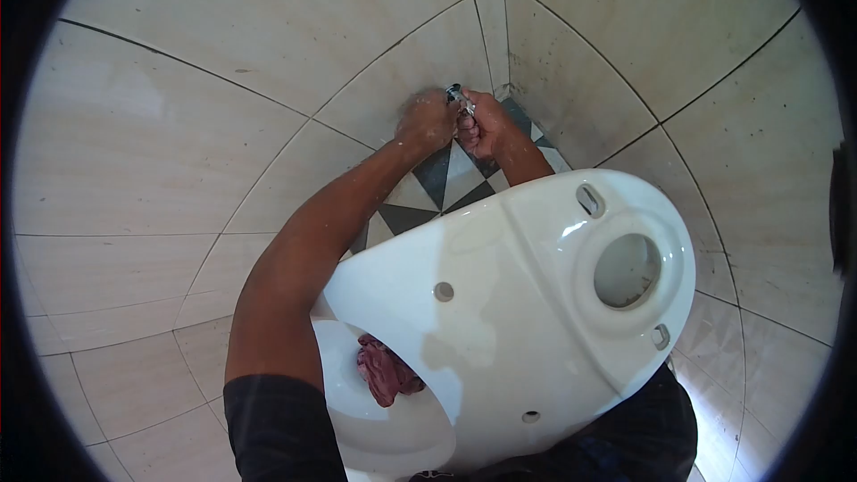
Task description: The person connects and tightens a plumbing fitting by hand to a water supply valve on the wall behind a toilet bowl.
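Both hands meet at a small chrome valve (456, 92) low on the tiled wall, close to the corner. My left hand (427, 119) is closed against the valve's left side, slightly smeared, its fingertips mostly hidden. From the right, my right hand (483, 123) has its fingers wrapped round the shiny metal part. In front of my body is a white ceramic toilet (482, 259), with my arms reaching past it. A crumpled dark red cloth (386, 370) lies in its bowl.
Beige wall tiles (178, 152) meet in a corner just beyond the hands. The floor has grey and white triangle-pattern tiles (437, 174). The toilet's wide body, with a round opening and bolt holes on top, fills the space between me and the wall.
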A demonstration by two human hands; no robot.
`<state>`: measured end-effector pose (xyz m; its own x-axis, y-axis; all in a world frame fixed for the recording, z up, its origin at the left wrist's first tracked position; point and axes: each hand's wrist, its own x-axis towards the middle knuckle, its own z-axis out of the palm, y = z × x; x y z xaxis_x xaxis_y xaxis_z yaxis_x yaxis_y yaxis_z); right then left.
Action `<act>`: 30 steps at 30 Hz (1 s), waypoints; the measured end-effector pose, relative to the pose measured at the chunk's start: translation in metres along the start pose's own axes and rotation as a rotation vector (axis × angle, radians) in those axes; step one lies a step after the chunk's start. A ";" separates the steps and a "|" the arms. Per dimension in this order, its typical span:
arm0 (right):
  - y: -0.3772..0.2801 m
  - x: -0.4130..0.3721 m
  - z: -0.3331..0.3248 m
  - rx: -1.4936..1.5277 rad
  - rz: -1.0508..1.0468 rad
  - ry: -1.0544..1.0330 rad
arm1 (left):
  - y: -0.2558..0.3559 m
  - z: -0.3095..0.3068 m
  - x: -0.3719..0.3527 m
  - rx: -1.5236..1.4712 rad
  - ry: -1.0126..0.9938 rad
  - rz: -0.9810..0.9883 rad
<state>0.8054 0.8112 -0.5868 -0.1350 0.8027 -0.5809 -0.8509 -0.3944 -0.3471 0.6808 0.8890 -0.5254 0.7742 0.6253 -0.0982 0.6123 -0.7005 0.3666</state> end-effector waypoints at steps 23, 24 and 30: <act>0.034 -0.011 0.011 -1.732 -1.074 0.737 | -0.008 -0.010 -0.003 0.074 0.065 0.177; 0.035 -0.011 0.010 -1.735 -1.108 0.743 | -0.007 -0.010 -0.005 0.054 0.065 0.198; 0.034 -0.009 0.008 -1.629 -1.135 0.732 | -0.013 -0.019 -0.006 -0.032 -0.051 0.258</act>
<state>0.7739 0.7947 -0.5876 0.5148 0.7947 0.3217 0.7566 -0.2446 -0.6064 0.6652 0.9006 -0.5119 0.9114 0.4092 -0.0438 0.3892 -0.8225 0.4147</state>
